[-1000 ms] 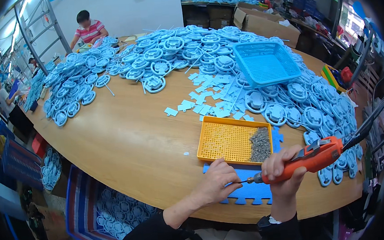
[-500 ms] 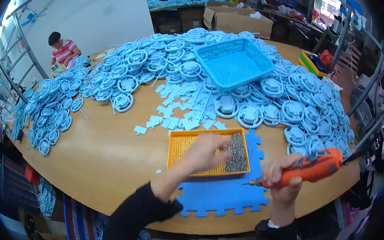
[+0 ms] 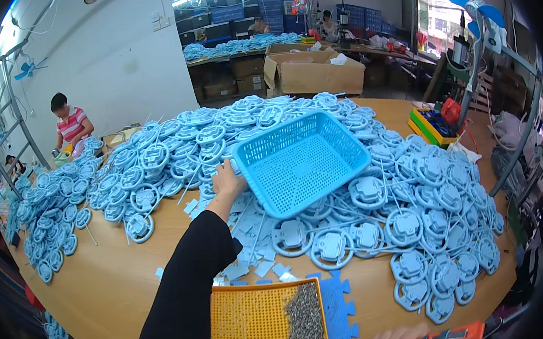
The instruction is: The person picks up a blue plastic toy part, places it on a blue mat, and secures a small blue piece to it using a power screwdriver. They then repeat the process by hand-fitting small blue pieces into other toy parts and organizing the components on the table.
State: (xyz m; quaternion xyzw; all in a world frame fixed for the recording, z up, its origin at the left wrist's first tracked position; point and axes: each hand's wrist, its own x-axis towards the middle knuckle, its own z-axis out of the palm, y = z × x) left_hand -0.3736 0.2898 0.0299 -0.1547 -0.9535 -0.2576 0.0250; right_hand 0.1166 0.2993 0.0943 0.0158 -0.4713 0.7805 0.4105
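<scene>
My left hand [image 3: 226, 180] reaches far over the table to the left side of a light-blue plastic basket [image 3: 303, 160]. Its fingers are bent around something pale blue beside the basket wall; whether this is a loose part or the rim I cannot tell. At the lower right edge, my right hand [image 3: 396, 338] grips an orange electric screwdriver [image 3: 457, 335], partly cut off by the frame. Between my arms, a yellow tray [image 3: 245, 318] holds a heap of small metal screws [image 3: 305, 315] at its right end. The tray lies on a blue foam mat [image 3: 340, 311].
Light-blue wheel-shaped parts [image 3: 332, 246] with thin rods are heaped across the table [image 3: 120, 277]. Flat blue pieces [image 3: 241, 232] lie in front of the basket. Cardboard boxes [image 3: 321, 76] stand behind, a fan [image 3: 485, 12] at right. Another person [image 3: 71, 124] sits at far left.
My left hand has gone from above the yellow tray forward to the basket's left side. The view has tilted up, and the right hand with the screwdriver now shows lower in it.
</scene>
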